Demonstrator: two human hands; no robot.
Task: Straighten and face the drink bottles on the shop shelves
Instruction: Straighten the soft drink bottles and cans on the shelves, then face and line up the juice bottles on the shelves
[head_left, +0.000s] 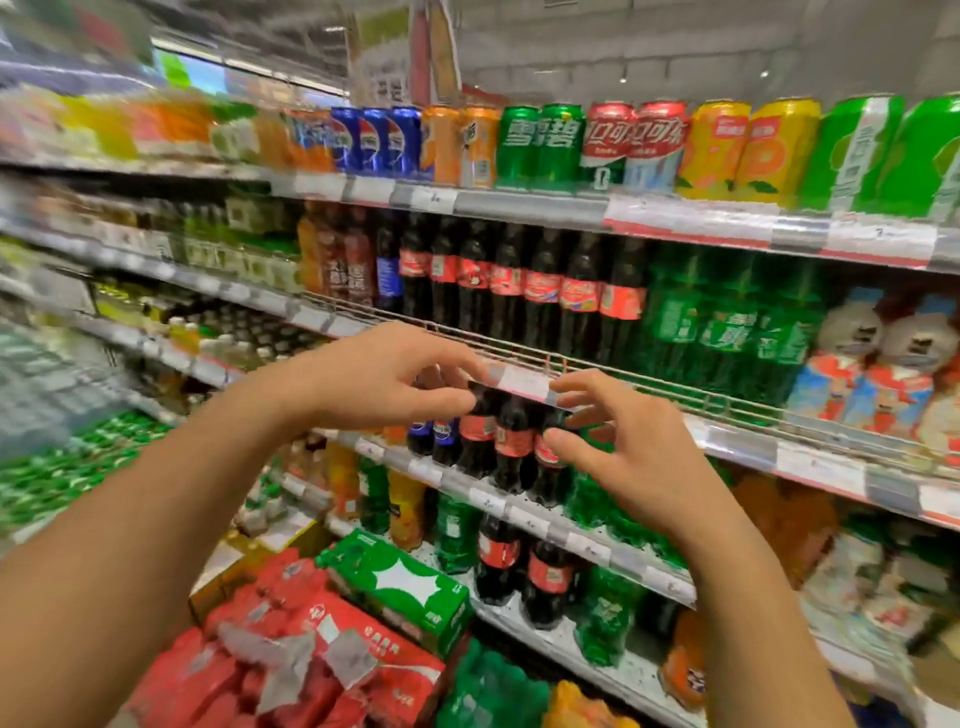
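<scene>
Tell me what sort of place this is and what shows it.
Most likely the soft-drink aisle of a supermarket or convenience shop. Tiered shelves carry price-tag strips along their edges, rows of cola bottles and drink cans stand facing outward, and shrink-wrapped multipacks are stacked low down.

Head view looks forward and down, close to stocked shelves (524, 205).

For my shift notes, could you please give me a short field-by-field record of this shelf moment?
place: shop drinks aisle
left hand: open, fingers near the shelf-edge price strip
right hand: open, fingers spread before the small cola bottles
shelf above: tall cola bottles, then green soda bottles
top shelf: drink cans
below: red cola multipacks
held: nothing
</scene>
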